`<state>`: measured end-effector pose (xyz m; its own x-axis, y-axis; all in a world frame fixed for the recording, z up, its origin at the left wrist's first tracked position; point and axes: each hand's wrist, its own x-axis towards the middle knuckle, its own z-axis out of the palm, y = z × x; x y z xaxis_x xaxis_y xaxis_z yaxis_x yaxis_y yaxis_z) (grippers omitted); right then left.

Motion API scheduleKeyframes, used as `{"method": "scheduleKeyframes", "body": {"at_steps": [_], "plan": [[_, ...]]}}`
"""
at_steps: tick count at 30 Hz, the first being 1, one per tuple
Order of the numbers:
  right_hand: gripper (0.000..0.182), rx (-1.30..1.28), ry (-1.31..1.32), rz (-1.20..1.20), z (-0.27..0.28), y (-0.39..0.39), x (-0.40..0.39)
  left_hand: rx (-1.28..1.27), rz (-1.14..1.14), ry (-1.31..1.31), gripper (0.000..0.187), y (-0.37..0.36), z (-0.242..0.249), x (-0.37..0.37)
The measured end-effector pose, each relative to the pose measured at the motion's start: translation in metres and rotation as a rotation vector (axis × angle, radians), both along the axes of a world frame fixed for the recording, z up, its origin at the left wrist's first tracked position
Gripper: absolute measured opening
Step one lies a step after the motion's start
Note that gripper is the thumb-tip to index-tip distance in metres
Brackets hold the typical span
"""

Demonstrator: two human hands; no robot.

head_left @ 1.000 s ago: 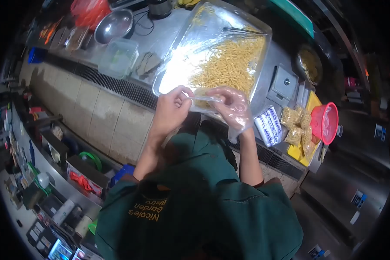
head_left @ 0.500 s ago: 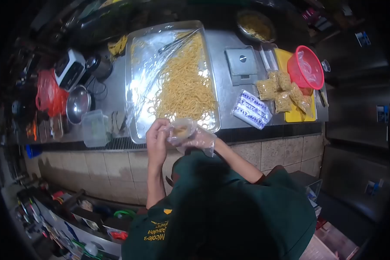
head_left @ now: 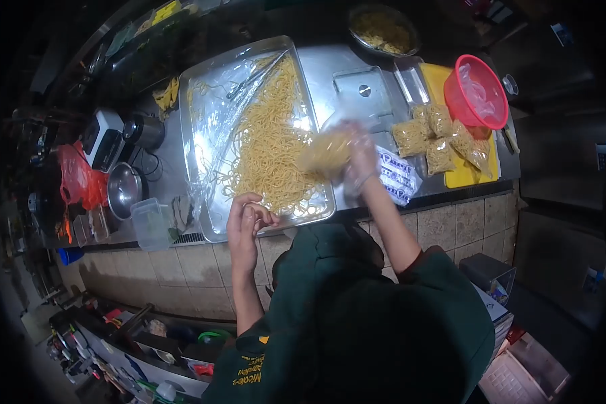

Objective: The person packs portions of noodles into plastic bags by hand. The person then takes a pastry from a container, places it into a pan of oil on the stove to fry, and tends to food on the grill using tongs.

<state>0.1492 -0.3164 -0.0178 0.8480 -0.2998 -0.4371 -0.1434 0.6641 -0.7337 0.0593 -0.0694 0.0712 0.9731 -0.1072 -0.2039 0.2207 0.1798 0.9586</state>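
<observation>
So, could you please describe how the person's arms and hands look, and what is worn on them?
The right hand wears a thin, clear, loose plastic glove that crinkles around the wrist. The left hand is bare, with no glove. Both forearms are uncovered. The dark green shirt has short sleeves ending near the elbows, and yellow lettering shows on it at the lower left.
</observation>
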Motion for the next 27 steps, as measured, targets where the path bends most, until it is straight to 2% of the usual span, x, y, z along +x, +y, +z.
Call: {"method": "scheduleKeyframes", "body": {"at_steps": [2,4,6,9,12,14,16,20,21,27], "plan": [[0.031,0.138,-0.042,-0.131,0.007,-0.033,0.034,0.024,0.007,0.021,0.04,-0.002,-0.006,-0.002],[0.037,0.252,-0.095,-0.04,-0.059,-0.092,0.08,0.048,-0.003,0.067,0.041,-0.004,-0.011,-0.006],[0.048,-0.253,0.169,0.037,-0.106,-0.142,0.132,0.077,-0.017,0.106,0.041,-0.01,-0.016,-0.008],[0.058,-1.212,0.505,0.265,-0.034,-0.147,0.131,0.104,-0.039,0.146,0.042,-0.019,-0.02,-0.008],[0.063,-1.608,0.469,0.036,-0.076,-0.175,0.126,0.072,-0.034,0.175,0.042,-0.029,-0.016,-0.006],[0.071,-1.427,0.412,-0.046,-0.099,-0.191,0.121,0.088,-0.033,0.188,0.042,-0.033,-0.014,-0.001],[0.072,-1.278,0.381,-0.128,-0.082,-0.188,0.103,0.108,-0.035,0.21,0.041,-0.034,-0.016,0.002],[0.057,-1.099,0.242,-0.169,-0.074,-0.194,0.085,0.104,-0.057,0.224,0.031,-0.036,-0.019,0.013],[0.05,-1.203,0.295,-0.141,-0.056,-0.189,0.079,0.107,-0.07,0.214,0.03,-0.038,-0.019,0.016],[0.044,-1.087,0.186,-0.076,-0.06,-0.201,0.074,0.121,-0.137,0.189,0.026,-0.053,-0.011,0.029]]}}
